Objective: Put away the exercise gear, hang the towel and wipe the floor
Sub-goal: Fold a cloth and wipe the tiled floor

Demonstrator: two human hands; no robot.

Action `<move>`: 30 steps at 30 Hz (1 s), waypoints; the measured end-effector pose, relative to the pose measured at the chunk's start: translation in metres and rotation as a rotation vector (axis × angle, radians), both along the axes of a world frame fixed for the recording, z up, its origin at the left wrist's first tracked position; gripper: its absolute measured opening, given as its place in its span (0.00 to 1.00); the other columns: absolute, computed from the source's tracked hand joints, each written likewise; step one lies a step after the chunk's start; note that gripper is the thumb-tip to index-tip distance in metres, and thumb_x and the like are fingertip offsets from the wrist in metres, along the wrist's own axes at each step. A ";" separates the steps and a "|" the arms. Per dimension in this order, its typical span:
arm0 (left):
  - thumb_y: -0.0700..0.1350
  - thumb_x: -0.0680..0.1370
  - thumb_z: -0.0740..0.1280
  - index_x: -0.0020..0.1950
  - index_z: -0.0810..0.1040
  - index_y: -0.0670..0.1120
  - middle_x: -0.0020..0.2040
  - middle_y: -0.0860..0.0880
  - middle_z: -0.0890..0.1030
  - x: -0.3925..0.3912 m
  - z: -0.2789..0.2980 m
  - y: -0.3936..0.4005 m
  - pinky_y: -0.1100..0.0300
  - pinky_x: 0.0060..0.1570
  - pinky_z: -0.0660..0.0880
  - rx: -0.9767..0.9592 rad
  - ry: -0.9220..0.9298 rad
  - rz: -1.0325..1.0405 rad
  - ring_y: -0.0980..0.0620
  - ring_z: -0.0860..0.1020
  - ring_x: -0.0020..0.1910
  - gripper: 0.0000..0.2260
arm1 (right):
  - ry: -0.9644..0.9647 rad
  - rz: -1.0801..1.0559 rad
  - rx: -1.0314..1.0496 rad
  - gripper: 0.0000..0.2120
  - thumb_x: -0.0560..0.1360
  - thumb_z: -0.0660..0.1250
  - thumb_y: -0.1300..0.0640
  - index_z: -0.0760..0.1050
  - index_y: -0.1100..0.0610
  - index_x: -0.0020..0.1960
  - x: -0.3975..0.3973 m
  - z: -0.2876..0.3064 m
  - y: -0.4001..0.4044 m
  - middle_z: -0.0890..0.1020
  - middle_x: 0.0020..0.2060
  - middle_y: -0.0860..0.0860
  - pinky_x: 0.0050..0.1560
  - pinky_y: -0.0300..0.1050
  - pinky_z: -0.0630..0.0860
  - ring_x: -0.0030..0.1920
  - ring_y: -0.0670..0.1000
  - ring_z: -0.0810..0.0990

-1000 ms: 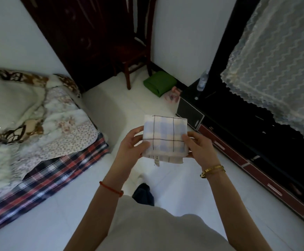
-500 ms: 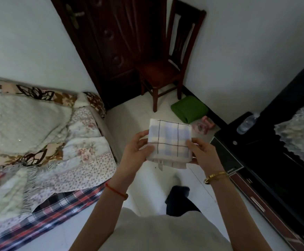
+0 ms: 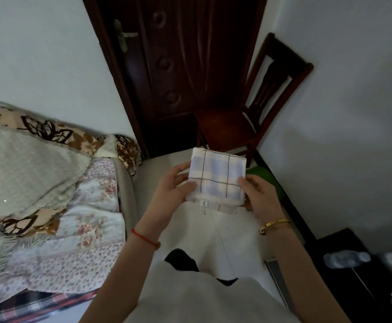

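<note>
I hold a folded towel, blue and white check with thin black lines, in front of my chest. My left hand grips its left edge and my right hand grips its lower right corner. A small label hangs from the towel's bottom hem. A green folded mat lies on the white floor by the wall, mostly hidden behind my right hand.
A dark wooden chair stands ahead beside a dark closed door. A bed with patterned quilts fills the left side. A black cabinet with a plastic bottle on it is at the lower right.
My view has swung left and up; the door and chair now sit ahead, and the cabinet and lace cloth slid off to the right. Both hands still hold the towel the same way.
</note>
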State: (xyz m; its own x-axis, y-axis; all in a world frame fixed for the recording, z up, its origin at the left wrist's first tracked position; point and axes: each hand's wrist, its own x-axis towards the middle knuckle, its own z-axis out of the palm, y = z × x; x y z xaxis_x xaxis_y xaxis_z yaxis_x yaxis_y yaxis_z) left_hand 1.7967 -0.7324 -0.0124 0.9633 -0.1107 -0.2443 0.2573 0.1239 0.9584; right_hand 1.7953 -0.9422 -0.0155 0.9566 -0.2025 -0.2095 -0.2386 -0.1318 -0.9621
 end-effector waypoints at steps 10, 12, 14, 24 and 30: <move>0.36 0.74 0.72 0.69 0.74 0.48 0.60 0.46 0.82 0.203 -0.016 0.010 0.47 0.56 0.80 0.037 0.028 -0.005 0.48 0.82 0.55 0.24 | 0.022 -0.017 0.014 0.04 0.77 0.65 0.60 0.76 0.57 0.44 0.199 -0.017 0.014 0.75 0.37 0.59 0.32 0.35 0.78 0.37 0.52 0.76; 0.36 0.74 0.72 0.69 0.74 0.49 0.60 0.47 0.82 0.254 -0.020 0.019 0.48 0.55 0.80 0.045 0.024 -0.019 0.48 0.82 0.55 0.24 | 0.033 -0.038 0.011 0.05 0.77 0.65 0.58 0.76 0.55 0.42 0.246 -0.023 0.022 0.75 0.38 0.64 0.40 0.48 0.81 0.41 0.55 0.76; 0.36 0.74 0.72 0.69 0.74 0.49 0.61 0.48 0.81 0.306 -0.021 0.029 0.51 0.53 0.81 0.051 0.022 -0.047 0.49 0.82 0.56 0.25 | 0.041 -0.063 -0.007 0.05 0.76 0.66 0.58 0.76 0.56 0.42 0.293 -0.027 0.033 0.75 0.41 0.69 0.48 0.60 0.78 0.41 0.56 0.75; 0.34 0.75 0.71 0.69 0.73 0.49 0.58 0.48 0.82 0.537 -0.015 0.067 0.55 0.50 0.81 0.098 0.054 -0.223 0.51 0.82 0.54 0.25 | 0.044 -0.244 0.026 0.07 0.76 0.68 0.56 0.78 0.58 0.41 0.487 -0.034 0.070 0.79 0.37 0.58 0.46 0.66 0.78 0.39 0.57 0.78; 0.33 0.74 0.71 0.69 0.74 0.50 0.59 0.47 0.82 0.645 -0.023 0.059 0.52 0.53 0.81 0.144 0.061 -0.356 0.49 0.82 0.56 0.25 | 0.065 -0.342 0.054 0.09 0.76 0.67 0.57 0.77 0.63 0.45 0.570 -0.048 0.067 0.80 0.38 0.63 0.46 0.60 0.80 0.40 0.59 0.79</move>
State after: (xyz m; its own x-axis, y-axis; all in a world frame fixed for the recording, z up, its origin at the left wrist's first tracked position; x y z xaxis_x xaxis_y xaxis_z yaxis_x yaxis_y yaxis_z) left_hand 2.4418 -0.6732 -0.0354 0.8540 -0.3959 -0.3376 0.3174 -0.1178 0.9409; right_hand 2.3649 -0.8755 -0.0634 0.8193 -0.4962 -0.2872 -0.3217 0.0168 -0.9467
